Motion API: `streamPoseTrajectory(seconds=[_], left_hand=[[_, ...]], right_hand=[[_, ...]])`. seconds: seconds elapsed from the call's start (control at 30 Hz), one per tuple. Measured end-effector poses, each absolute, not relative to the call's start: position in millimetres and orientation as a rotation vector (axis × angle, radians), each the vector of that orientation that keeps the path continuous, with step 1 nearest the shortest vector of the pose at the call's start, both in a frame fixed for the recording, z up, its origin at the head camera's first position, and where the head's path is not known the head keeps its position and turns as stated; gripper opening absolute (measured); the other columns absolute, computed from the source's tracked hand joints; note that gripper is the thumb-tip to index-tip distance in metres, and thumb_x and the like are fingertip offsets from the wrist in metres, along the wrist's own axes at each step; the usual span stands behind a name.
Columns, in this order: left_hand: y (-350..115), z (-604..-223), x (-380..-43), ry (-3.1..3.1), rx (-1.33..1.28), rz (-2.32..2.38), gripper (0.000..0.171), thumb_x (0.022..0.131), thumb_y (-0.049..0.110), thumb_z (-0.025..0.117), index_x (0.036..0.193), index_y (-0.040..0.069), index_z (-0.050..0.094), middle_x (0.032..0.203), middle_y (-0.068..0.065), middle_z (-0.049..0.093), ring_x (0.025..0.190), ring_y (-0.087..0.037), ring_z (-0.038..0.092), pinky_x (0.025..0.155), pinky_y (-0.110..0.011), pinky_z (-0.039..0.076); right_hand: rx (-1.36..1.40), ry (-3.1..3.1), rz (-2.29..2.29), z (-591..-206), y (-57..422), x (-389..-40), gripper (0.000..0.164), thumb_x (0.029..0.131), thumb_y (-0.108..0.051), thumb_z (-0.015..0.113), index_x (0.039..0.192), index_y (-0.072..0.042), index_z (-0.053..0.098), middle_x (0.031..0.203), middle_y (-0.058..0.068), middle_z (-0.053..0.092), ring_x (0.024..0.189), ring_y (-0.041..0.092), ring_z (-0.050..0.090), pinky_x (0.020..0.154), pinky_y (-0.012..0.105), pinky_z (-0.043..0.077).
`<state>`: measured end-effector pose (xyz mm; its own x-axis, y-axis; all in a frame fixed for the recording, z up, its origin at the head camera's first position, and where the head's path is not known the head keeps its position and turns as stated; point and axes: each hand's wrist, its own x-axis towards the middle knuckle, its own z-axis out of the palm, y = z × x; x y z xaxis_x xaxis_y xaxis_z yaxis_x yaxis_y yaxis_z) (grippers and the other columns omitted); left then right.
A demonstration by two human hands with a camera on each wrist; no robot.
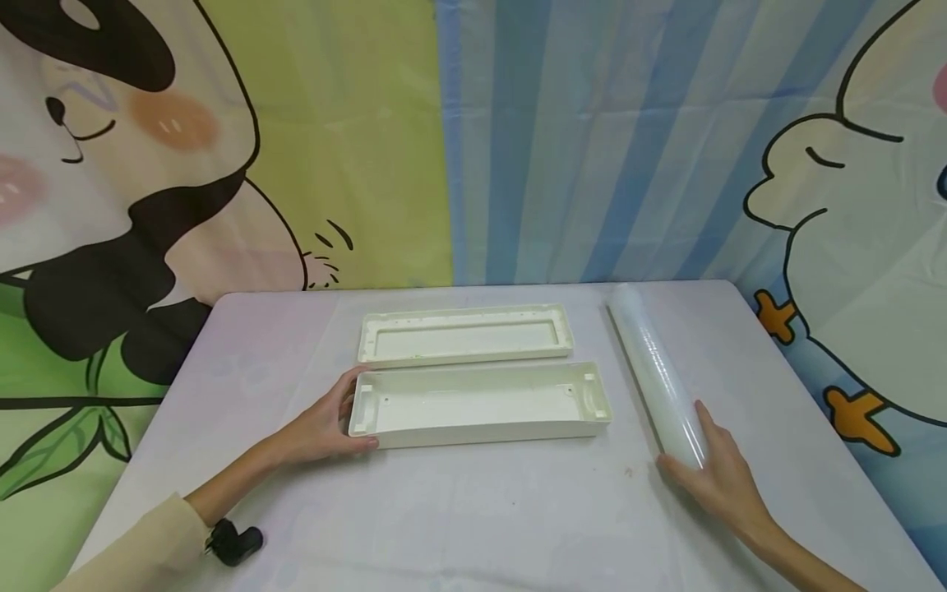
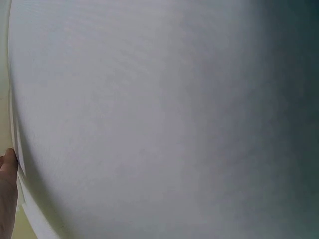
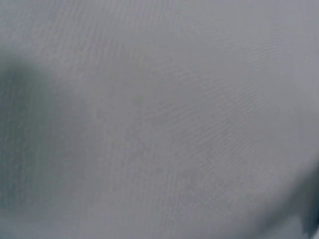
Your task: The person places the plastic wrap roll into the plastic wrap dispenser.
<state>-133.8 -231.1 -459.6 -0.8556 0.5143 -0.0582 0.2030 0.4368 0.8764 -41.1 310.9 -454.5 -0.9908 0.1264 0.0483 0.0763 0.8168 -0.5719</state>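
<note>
A long white plastic box without its cover sits in the middle of the table. My left hand grips its left end, thumb at the front corner and fingers behind. In the left wrist view, part of that hand shows at the left edge beside the box. Just behind the box lies its matching white lid, inner side up. To the right, a roll of clear plastic wrap slants away toward the far edge. My right hand holds its near end between thumb and fingers.
A white cloth covers the table. Behind it hangs a curtain printed with cartoon animals and stripes. A small black device is at the left wrist. Blurred pale cloth fills most of the right wrist view.
</note>
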Motion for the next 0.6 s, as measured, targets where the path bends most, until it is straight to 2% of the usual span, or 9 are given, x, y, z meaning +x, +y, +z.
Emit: streamPoseTrajectory(seconds=[0.13, 0.27, 0.37, 0.6], left_hand=[[-231.1, -459.8, -134.5, 2.385, 0.614, 1.376, 0.108, 0.072, 0.029, 0.087, 0.151, 0.017, 0.014, 0.157, -0.016, 0.017, 0.143, -0.041, 0.029, 0.108, -0.037, 0.039], [-229.0, -462.0, -138.2, 2.386, 0.623, 1.357, 0.109, 0.072, 0.033, 0.086, 0.151, 0.019, 0.013, 0.158, -0.014, 0.017, 0.144, -0.041, 0.029, 0.110, -0.047, 0.036], [-228.2, -463.0, -139.9, 2.383, 0.623, 1.349, 0.110, 0.072, 0.034, 0.086, 0.152, 0.019, 0.013, 0.158, -0.013, 0.017, 0.144, -0.040, 0.028, 0.111, -0.050, 0.033], [-233.0, -463.0, -135.9, 2.383, 0.587, 1.348, 0.110, 0.073, 0.033, 0.085, 0.152, 0.015, 0.010, 0.159, -0.015, 0.015, 0.143, -0.044, 0.028, 0.108, -0.051, 0.036]], right_hand=[[-0.229, -2.914, 0.919, -455.9, 311.8, -41.2, 0.104, 0.079, -0.029, 0.078, 0.152, 0.005, 0.013, 0.132, 0.038, 0.042, 0.108, 0.053, 0.051, 0.078, 0.070, 0.047], [-0.477, -2.982, 0.976, -456.4, 314.3, -40.9, 0.108, 0.082, -0.041, 0.074, 0.156, -0.005, 0.003, 0.148, 0.037, 0.029, 0.123, 0.057, 0.040, 0.090, 0.075, 0.039], [-0.631, -3.010, 1.021, -455.9, 315.0, -41.6, 0.109, 0.083, -0.046, 0.072, 0.156, -0.012, -0.002, 0.153, 0.035, 0.022, 0.128, 0.058, 0.034, 0.096, 0.075, 0.035], [-0.685, -3.010, 1.097, -454.4, 313.4, -44.3, 0.106, 0.085, -0.047, 0.069, 0.157, -0.015, -0.001, 0.154, 0.034, 0.020, 0.130, 0.057, 0.032, 0.098, 0.074, 0.034]])
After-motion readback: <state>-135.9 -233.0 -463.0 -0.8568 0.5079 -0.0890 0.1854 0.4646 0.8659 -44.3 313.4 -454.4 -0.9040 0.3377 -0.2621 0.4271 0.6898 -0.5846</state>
